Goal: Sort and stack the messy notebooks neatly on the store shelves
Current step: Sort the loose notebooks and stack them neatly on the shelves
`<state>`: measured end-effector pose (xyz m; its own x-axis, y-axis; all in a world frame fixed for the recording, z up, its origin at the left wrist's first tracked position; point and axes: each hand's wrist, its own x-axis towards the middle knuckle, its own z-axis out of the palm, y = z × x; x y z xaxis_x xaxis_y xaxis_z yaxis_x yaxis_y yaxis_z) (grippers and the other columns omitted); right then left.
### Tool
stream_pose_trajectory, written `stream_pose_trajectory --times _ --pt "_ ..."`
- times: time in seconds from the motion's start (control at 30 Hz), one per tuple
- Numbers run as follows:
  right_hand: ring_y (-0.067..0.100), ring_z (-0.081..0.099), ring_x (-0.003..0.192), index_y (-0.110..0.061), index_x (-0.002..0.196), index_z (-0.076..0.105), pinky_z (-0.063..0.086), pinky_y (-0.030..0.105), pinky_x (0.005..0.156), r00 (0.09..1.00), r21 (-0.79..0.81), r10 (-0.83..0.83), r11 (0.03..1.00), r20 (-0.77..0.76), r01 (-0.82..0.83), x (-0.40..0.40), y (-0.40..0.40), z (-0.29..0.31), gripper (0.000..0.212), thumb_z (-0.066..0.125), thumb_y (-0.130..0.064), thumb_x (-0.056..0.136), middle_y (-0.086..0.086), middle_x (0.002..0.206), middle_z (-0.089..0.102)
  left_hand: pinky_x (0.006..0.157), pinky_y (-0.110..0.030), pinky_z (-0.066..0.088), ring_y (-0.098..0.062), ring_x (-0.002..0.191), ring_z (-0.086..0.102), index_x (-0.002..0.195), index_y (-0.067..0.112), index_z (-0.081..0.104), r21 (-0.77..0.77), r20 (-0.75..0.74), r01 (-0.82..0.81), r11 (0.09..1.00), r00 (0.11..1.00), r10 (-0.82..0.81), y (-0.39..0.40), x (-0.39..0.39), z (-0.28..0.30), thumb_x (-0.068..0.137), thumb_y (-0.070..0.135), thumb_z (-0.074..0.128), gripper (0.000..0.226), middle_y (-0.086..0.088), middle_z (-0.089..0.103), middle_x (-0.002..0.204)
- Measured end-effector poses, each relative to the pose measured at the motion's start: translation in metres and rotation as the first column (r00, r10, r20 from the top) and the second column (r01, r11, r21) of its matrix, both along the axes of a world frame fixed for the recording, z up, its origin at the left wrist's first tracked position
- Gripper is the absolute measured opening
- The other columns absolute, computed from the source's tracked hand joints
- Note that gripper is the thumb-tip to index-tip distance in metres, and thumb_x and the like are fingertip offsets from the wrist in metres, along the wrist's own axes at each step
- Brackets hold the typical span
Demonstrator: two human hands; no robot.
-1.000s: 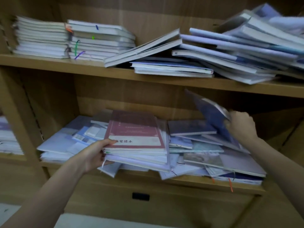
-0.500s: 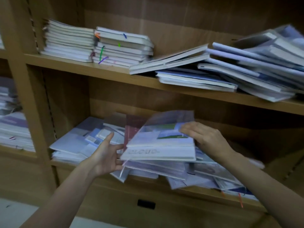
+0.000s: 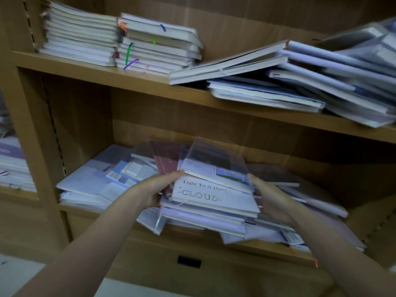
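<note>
On the lower shelf [image 3: 214, 245] lies a messy spread of notebooks. In its middle sits a small stack topped by a white "CLOUD" notebook [image 3: 214, 196] in a clear sleeve, with a maroon notebook [image 3: 166, 161] under it. My left hand [image 3: 154, 189] grips the stack's left edge, thumb on top. My right hand [image 3: 270, 198] holds the stack's right edge, fingers along its side. More loose notebooks [image 3: 92, 185] lie flat to the left, others [image 3: 308, 202] to the right.
The upper shelf [image 3: 132, 79] holds two neat stacks [image 3: 81, 35] [image 3: 158, 43] at the left, and a slumped, tilted heap of notebooks [image 3: 321, 73] at the right. A wooden upright [image 3: 30, 133] divides off a left bay with more notebooks [image 3: 10, 163].
My right hand laid a notebook on the middle stack, then moved from its top to its right edge. My left hand closed on the left edge. The camera moved closer.
</note>
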<state>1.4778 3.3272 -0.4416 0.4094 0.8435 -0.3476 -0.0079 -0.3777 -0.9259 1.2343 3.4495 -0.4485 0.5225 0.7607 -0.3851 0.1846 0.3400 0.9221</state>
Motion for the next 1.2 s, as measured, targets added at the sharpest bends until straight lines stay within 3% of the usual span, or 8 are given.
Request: stream_pose_trajectory --times 0.17,0.3,0.47,0.63,0.73,0.97,1.07,1.2 --pt "0.025 0.069 0.082 -0.007 0.117 0.058 0.057 0.033 0.062 0.997 0.034 0.002 0.999 -0.077 0.0 -0.01 0.015 -0.006 0.028 0.058 -0.021 0.093 0.016 0.1 0.071 0.043 -0.018 0.046 -0.013 0.049 0.057 0.088 0.012 0.067 0.032 0.038 0.07 0.997 0.997 -0.071 0.002 0.003 0.0 0.086 0.044 0.06 0.033 -0.003 0.066 0.066" --pt "0.034 0.065 0.102 -0.014 0.13 0.046 0.055 0.049 0.083 0.978 0.08 -0.028 0.996 -0.209 0.045 -0.008 0.015 -0.01 0.044 0.063 -0.012 0.088 0.019 0.115 0.065 0.046 -0.018 0.047 -0.01 0.054 0.061 0.114 0.008 0.052 0.121 0.053 0.07 0.99 0.996 -0.076 0.006 0.003 -0.01 0.085 0.029 0.065 0.037 0.002 0.067 0.066" --pt "0.035 0.064 0.102 -0.018 0.128 0.045 0.053 0.05 0.084 0.972 0.092 0.036 0.996 -0.23 -0.015 -0.011 0.018 -0.004 0.048 0.062 -0.001 0.087 0.02 0.115 0.064 0.051 -0.024 0.045 -0.015 0.051 0.049 0.105 0.016 0.052 0.06 -0.045 0.062 0.996 0.997 -0.059 0.008 0.002 -0.003 0.076 0.061 0.059 0.054 0.0 0.054 0.057" --pt "0.034 0.066 0.098 -0.017 0.121 0.05 0.054 0.048 0.083 0.975 0.082 0.064 0.995 -0.212 -0.048 -0.012 0.023 0.002 0.045 0.062 0.006 0.083 0.02 0.114 0.065 0.07 -0.033 0.05 -0.026 0.075 0.062 0.101 0.017 0.062 0.088 -0.337 0.18 0.98 0.931 -0.14 0.014 0.011 0.008 0.072 0.075 0.052 0.065 -0.006 0.067 0.081" --pt "0.032 0.066 0.09 -0.01 0.117 0.049 0.057 0.043 0.074 0.982 0.075 0.04 0.997 -0.185 -0.027 0.0 0.021 0.01 0.038 0.062 0.004 0.084 0.021 0.109 0.065 0.091 -0.047 0.051 -0.031 0.093 0.068 0.113 0.015 0.063 0.044 -0.291 0.187 0.981 0.942 -0.167 0.012 0.028 0.008 0.075 0.063 0.062 0.062 -0.01 0.072 0.097" --pt "0.031 0.07 0.083 -0.013 0.117 0.053 0.059 0.041 0.063 0.981 0.032 0.034 0.999 -0.19 -0.029 0.004 0.022 0.004 0.039 0.068 -0.006 0.082 0.018 0.1 0.071 0.057 -0.03 0.056 -0.023 0.082 0.07 0.132 0.027 0.04 0.093 -0.03 0.018 0.995 0.999 -0.015 0.004 0.034 -0.013 0.085 0.043 0.065 0.056 -0.007 0.071 0.102" --pt "0.029 0.072 0.079 -0.016 0.114 0.054 0.057 0.038 0.059 0.981 0.047 0.018 0.999 -0.193 -0.01 -0.001 0.021 -0.001 0.042 0.072 -0.009 0.078 0.015 0.094 0.073 0.073 -0.039 0.058 -0.027 0.088 0.07 0.122 0.027 0.049 0.126 -0.115 0.077 0.989 0.991 -0.063 0.008 0.027 -0.007 0.086 0.045 0.062 0.042 -0.007 0.073 0.098" --pt "0.029 0.071 0.085 -0.007 0.117 0.059 0.058 0.042 0.07 0.983 -0.01 0.004 1.0 -0.184 -0.006 -0.008 0.019 0.0 0.052 0.077 -0.016 0.069 0.017 0.098 0.072 0.07 -0.038 0.055 -0.028 0.087 0.067 0.114 0.021 0.056 0.136 -0.16 0.125 0.983 0.982 -0.103 0.008 0.019 0.004 0.089 0.041 0.06 0.032 -0.01 0.072 0.097"
